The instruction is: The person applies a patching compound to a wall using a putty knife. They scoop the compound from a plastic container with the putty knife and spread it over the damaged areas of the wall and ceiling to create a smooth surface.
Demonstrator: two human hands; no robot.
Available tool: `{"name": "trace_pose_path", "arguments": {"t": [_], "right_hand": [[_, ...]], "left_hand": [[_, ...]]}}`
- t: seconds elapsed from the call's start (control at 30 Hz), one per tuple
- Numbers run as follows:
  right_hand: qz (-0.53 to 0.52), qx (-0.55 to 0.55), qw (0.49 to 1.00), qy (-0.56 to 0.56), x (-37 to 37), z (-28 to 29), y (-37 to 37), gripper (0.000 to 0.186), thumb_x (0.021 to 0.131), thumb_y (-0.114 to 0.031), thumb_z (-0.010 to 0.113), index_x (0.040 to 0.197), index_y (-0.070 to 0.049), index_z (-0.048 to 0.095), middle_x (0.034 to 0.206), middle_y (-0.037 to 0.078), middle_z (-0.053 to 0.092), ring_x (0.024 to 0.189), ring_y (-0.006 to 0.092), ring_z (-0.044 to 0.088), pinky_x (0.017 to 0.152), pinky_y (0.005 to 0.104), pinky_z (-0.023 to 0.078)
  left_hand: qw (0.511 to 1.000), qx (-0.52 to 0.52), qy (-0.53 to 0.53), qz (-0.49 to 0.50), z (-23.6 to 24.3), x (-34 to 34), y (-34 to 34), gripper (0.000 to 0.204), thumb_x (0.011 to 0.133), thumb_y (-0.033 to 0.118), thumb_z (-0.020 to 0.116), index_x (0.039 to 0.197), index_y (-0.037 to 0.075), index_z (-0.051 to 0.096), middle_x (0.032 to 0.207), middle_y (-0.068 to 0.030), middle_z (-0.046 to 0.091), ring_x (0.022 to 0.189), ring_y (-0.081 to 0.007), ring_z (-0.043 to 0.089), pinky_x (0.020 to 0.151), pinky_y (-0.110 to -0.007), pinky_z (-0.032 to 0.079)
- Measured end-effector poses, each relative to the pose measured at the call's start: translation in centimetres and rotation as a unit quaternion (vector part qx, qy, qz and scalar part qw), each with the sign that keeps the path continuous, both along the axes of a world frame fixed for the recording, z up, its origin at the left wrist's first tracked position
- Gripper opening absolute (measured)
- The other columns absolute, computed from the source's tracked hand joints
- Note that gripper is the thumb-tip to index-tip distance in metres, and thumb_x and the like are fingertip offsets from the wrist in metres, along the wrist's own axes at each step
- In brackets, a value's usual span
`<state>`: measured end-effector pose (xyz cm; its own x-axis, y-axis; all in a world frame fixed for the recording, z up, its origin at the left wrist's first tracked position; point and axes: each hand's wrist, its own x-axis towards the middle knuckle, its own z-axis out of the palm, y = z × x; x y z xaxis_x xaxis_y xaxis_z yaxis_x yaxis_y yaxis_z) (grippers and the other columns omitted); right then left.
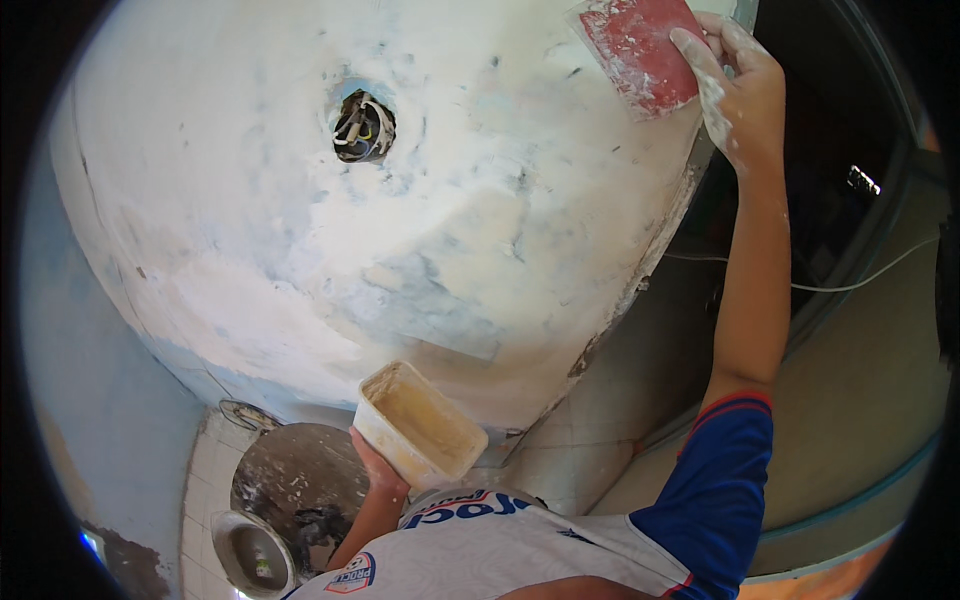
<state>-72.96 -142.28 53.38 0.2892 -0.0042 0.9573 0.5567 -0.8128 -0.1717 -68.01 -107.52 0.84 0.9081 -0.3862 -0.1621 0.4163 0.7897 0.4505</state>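
Note:
At the upper right my right hand [738, 85] grips a flat red spreader [645, 50] smeared with white filler. Its blade lies against the patchy white wall [440, 230], close to the wall's right-hand edge. Low in front of my body, my left hand [380, 462] supports a rectangular off-white plastic tub [405, 450] from its left side. Pale yellowish paste coats the tub's inside and bottom. Most of my left fingers are hidden behind the tub.
Loose wires [362, 128] stick out of a round hole in the wall. A round dark board or tabletop [300, 475] and a bucket [253, 553] stand on the tiled floor at lower left. On the right, past the wall's edge, a white cable [850, 288] crosses a dark opening.

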Motion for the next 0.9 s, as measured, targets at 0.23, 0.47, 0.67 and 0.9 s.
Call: {"name": "trace_pose_path", "arguments": {"t": [0.23,0.47,0.67,0.9], "right_hand": [[-0.186,-0.114,0.975,-0.034,-0.2,-0.6,0.7,0.024,0.094,-0.015,0.071,0.111,0.001,0.071,0.096,0.006,0.073,0.082,0.0064,0.064,0.072,0.0243,0.051],[-0.129,-0.075,0.987,0.052,-0.6,-1.5,2.2,0.025,0.093,-0.007,0.072,0.116,0.004,0.069,0.08,-0.006,0.051,0.073,0.0032,0.046,0.069,0.0166,0.04],[-0.013,-0.01,1.0,0.003,-0.7,-1.7,1.8,0.022,0.094,-0.008,0.072,0.111,0.005,0.069,0.082,-0.005,0.057,0.076,0.0039,0.049,0.069,0.0174,0.041],[-0.124,-0.063,0.989,-0.047,-0.7,-1.9,1.7,0.023,0.093,-0.009,0.073,0.111,0.005,0.068,0.082,-0.005,0.06,0.076,0.0017,0.051,0.071,0.0167,0.043]], "left_hand": [[1.0,0.023,0.018,0.005,0.3,0.3,0.0,0.081,0.1,0.072,0.02,0.153,0.014,0.037,0.151,-0.0102,0.047,0.137,-0.0321,0.047,0.113,-0.045,0.04],[1.0,0.003,0.016,-0.006,-0.2,0.5,-0.3,0.081,0.1,0.072,0.02,0.153,0.014,0.038,0.15,-0.0106,0.048,0.136,-0.0324,0.047,0.113,-0.046,0.04],[1.0,0.007,0.009,-0.012,-0.6,0.3,-0.5,0.081,0.1,0.072,0.02,0.153,0.014,0.038,0.15,-0.0107,0.048,0.136,-0.0322,0.047,0.113,-0.046,0.04],[1.0,0.015,0.003,-0.012,-0.6,0.0,-0.2,0.081,0.1,0.073,0.02,0.153,0.014,0.037,0.15,-0.0103,0.047,0.137,-0.0323,0.047,0.113,-0.046,0.04]]}}
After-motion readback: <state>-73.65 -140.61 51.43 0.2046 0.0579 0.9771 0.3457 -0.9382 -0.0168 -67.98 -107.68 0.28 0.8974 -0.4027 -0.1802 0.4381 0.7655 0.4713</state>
